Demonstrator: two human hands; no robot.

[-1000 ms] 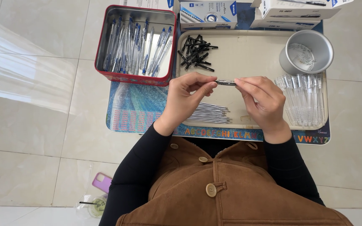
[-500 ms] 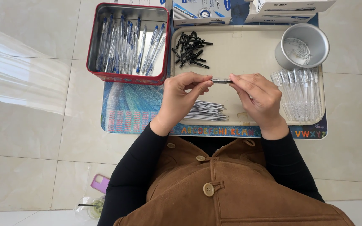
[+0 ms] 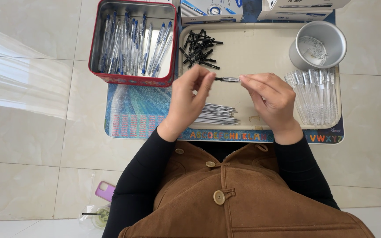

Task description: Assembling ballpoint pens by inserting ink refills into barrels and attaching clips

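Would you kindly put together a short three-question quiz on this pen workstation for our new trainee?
1. True or false: both hands hold the small pen part between them above the tray.
2. Which container holds the finished blue pens? A) the round metal cup B) the red-rimmed tin C) a cardboard box
3. Fill in: the loose black caps lie on the tray's far ____ side.

Key
1. True: the left hand and right hand pinch it from either end.
2. B: the red-rimmed tin; the round metal cup is on the right.
3. Left.
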